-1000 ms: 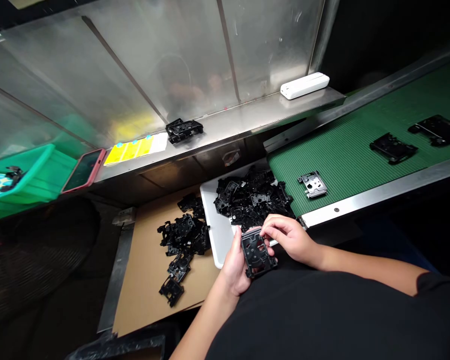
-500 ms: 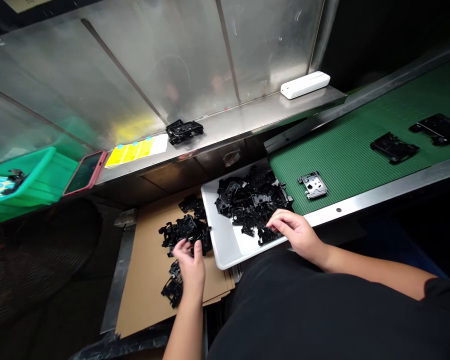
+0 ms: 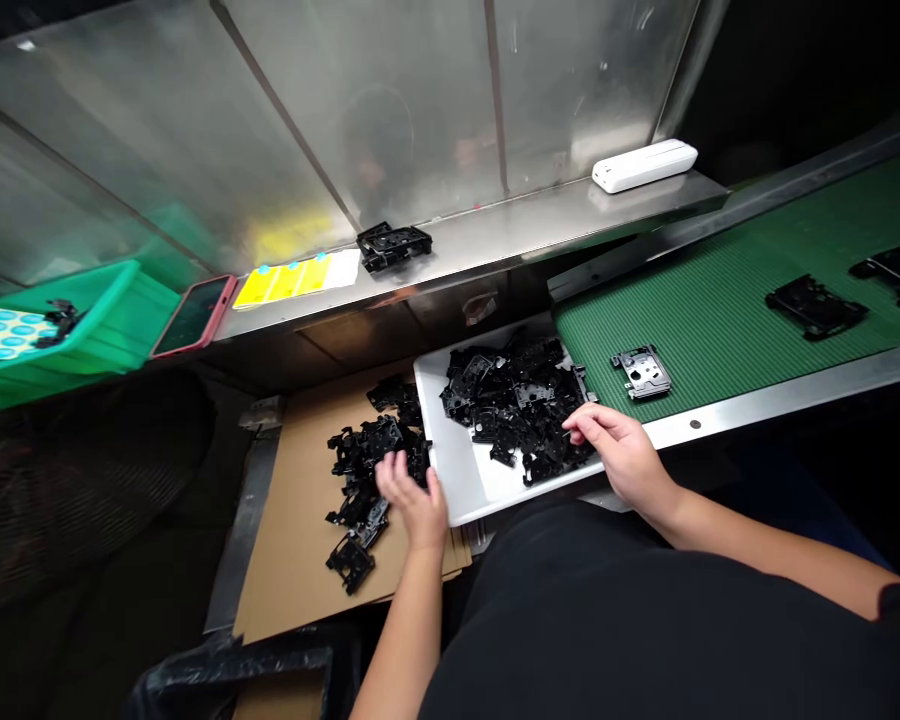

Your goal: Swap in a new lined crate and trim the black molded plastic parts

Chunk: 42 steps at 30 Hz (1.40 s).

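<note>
My left hand [image 3: 418, 502] is open, its fingers apart, beside the left rim of a white tray [image 3: 450, 490]. It is near loose black plastic parts [image 3: 371, 445] lying on brown cardboard [image 3: 292, 520]; whether it touches the rim I cannot tell. Over the tray's right front edge, my right hand [image 3: 630, 462] is closed in a pinch. A thin light sliver shows at its fingertips, too small to name. Below those fingers, a heap of black plastic parts [image 3: 506, 395] fills much of the tray.
A green ribbed conveyor belt [image 3: 709, 345] to the right carries a part with a silver plate [image 3: 646, 371] and black parts [image 3: 816, 306]. On the metal ledge lie a white device [image 3: 645, 166], black parts [image 3: 394, 246], yellow labels [image 3: 285, 283] and a red-cased phone [image 3: 195, 316]. A green bin [image 3: 112, 320] stands left.
My left hand has moved away from the black parts on the cardboard, rightward to the tray's left rim. My right hand stays pinched by the tray's right front edge. The view has shifted slightly.
</note>
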Motion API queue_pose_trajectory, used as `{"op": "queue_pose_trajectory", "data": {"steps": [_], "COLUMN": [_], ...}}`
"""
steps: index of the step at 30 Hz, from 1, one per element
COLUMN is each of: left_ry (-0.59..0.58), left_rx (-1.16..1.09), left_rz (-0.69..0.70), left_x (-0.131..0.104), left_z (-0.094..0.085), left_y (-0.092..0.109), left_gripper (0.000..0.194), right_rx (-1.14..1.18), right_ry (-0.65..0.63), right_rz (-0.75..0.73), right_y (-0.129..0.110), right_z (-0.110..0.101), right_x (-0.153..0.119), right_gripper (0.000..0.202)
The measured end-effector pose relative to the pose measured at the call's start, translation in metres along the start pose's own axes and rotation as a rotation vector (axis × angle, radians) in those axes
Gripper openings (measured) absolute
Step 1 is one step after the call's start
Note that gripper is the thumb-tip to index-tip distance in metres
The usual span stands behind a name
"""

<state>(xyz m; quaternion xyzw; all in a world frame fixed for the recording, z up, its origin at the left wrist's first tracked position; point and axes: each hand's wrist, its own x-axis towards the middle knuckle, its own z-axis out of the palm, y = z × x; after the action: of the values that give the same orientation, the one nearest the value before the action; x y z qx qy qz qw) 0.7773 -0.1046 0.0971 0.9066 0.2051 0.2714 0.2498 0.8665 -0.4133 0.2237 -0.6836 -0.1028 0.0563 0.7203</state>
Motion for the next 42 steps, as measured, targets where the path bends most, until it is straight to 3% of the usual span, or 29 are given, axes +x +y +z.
{"op": "queue_pose_trajectory", "data": {"steps": [1, 3, 4, 6, 9, 11, 13, 17, 21, 25, 28, 33, 42], "left_ry": [-0.1, -0.442, -0.629, -0.874, -0.996, -0.984, -0.96, -0.962, -1.007, -1.005, -0.975, -1.008, -1.109], "left_rx": [-0.112, -0.355, -0.454, -0.558, -0.584, -0.624, -0.68, -0.764, -0.995, -1.467, -1.586, -1.598, -1.496], "left_rz": [0.079, 0.183, 0.202, 0.146, -0.028, -0.116, -0.179, -0.317, -0.51, -0.911, -0.996, -0.971, -0.927], "left_x": [0.002, 0.006, 0.007, 0.006, -0.001, -0.006, -0.007, 0.0, 0.01, 0.015, 0.015, 0.011, 0.004], "left_z": [0.008, 0.03, 0.043, 0.071, 0.109, 0.123, 0.127, 0.103, 0.048, -0.01, -0.04, -0.063, -0.071], "left_y": [0.018, 0.054, 0.071, 0.101, 0.128, 0.136, 0.138, 0.133, 0.136, 0.154, 0.169, 0.185, 0.191], "left_gripper": [0.058, 0.049, 0.05, 0.072, 0.117, 0.123, 0.115, 0.09, 0.064, 0.062, 0.059, 0.058, 0.064], "right_rx": [0.004, 0.016, 0.026, 0.06, 0.102, 0.098, 0.077, 0.054, 0.067, 0.015, -0.002, 0.023, 0.055], "right_ry": [0.028, 0.053, 0.052, 0.044, 0.028, 0.018, 0.017, 0.034, 0.032, -0.033, -0.097, -0.164, -0.236], "right_rz": [-0.001, 0.002, 0.007, 0.026, 0.056, 0.067, 0.07, 0.067, 0.045, 0.008, -0.034, -0.09, -0.124], "right_y": [0.002, 0.005, 0.006, 0.009, 0.011, 0.012, 0.013, 0.013, 0.008, -0.006, -0.015, -0.024, -0.036], "right_z": [0.0, 0.0, 0.001, 0.003, 0.005, 0.004, 0.002, -0.002, -0.001, 0.007, 0.014, 0.021, 0.019], "right_x": [0.001, 0.002, 0.002, 0.002, 0.0, -0.002, -0.004, -0.006, -0.002, 0.002, 0.002, -0.003, -0.014], "right_gripper": [0.022, 0.022, 0.022, 0.022, 0.02, 0.021, 0.022, 0.024, 0.023, 0.026, 0.027, 0.026, 0.026]}}
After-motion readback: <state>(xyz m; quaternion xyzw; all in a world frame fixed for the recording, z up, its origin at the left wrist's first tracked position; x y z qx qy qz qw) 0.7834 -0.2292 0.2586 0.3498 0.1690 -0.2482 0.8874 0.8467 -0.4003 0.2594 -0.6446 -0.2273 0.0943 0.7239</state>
